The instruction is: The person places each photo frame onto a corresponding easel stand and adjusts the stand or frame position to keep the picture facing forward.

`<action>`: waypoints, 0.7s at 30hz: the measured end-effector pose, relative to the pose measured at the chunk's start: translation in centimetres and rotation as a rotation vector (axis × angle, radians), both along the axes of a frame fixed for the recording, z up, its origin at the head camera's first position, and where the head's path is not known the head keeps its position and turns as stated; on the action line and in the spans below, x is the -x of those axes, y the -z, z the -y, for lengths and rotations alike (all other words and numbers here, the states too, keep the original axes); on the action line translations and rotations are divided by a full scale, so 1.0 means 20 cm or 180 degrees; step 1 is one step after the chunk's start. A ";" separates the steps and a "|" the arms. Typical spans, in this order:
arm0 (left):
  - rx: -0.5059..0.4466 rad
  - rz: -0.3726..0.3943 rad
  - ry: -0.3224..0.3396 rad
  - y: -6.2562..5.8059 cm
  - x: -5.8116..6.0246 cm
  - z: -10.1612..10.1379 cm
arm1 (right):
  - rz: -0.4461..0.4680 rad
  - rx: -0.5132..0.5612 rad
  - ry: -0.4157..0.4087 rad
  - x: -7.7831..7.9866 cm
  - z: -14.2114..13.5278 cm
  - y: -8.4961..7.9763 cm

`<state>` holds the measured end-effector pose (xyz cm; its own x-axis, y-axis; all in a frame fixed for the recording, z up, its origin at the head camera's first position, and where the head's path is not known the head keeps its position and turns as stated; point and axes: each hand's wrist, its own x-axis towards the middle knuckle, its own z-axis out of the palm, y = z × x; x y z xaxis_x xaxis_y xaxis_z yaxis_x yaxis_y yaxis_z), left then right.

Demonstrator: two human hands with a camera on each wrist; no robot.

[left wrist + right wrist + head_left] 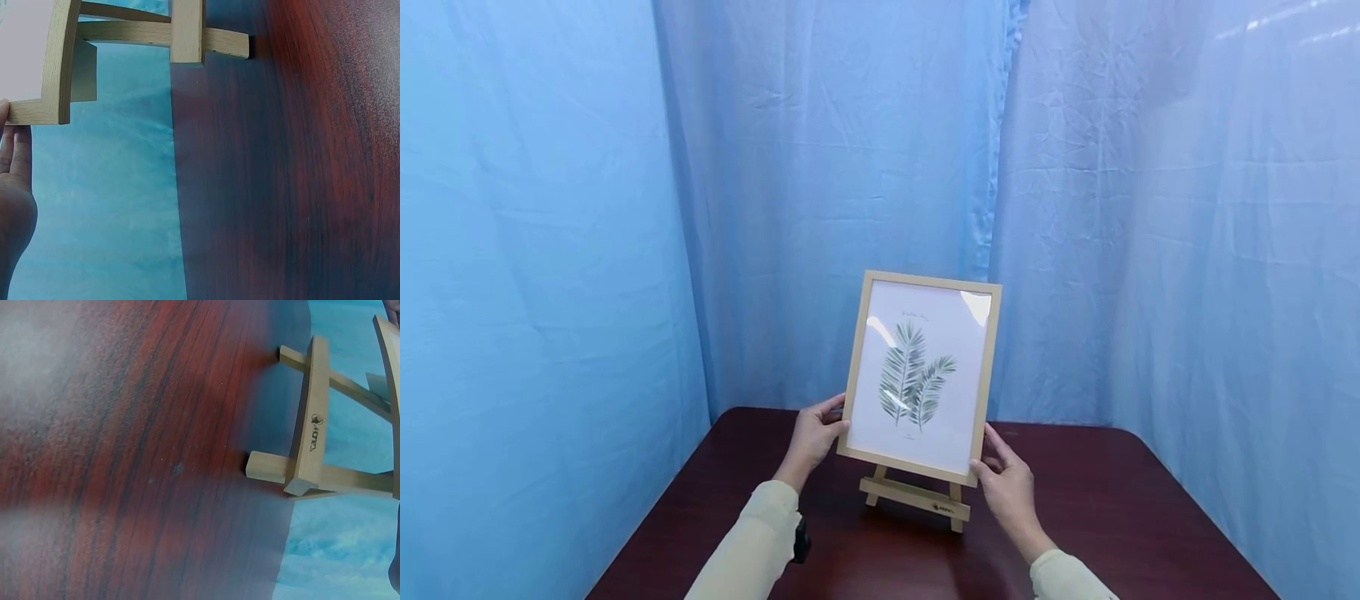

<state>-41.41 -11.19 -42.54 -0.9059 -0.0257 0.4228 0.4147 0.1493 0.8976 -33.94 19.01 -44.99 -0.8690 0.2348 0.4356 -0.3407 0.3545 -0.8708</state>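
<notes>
A picture frame (pixel 917 458) with a pale wood border and a green leaf print tilts slightly in the head view. My left hand (pixel 813 435) grips its lower left edge, thumb at the front and fingers behind. At the lower right edge, my right hand (pixel 1006 487) pinches it in the same way. Behind and below the frame stands a small wooden easel (pixel 913 493), its feet on the table; its upper part is hidden. The frame's bottom edge sits above the easel's ledge (pixel 310 419), with a gap showing between them.
The dark red-brown table (pixel 1097 508) has a wood grain and rounded far corners. Blue curtains (pixel 865 167) hang behind it and along both sides. A black band (pixel 802 542) sits at the left wrist.
</notes>
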 end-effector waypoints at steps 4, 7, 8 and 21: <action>0.0026 0.0025 0.0021 -0.01 0.00 0.00 | 0.0043 0.0011 0.0019 -0.01 0.01 -0.01; 0.0066 0.0021 0.0007 -0.01 0.00 0.00 | 0.0070 -0.0005 0.0046 -0.02 0.01 -0.01; 0.0071 0.0022 -0.0001 -0.01 0.01 0.00 | 0.0068 -0.0011 0.0053 -0.02 0.01 -0.01; 0.0075 0.0091 -0.0024 0.05 0.03 -0.06 | 0.0169 -0.0038 0.0156 0.00 -0.03 0.05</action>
<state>-41.92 -10.07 -43.52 -0.9174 -0.0228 0.3973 0.3877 0.1736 0.9053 -34.02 19.59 -46.04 -0.8786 0.2728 0.3920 -0.2760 0.3800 -0.8829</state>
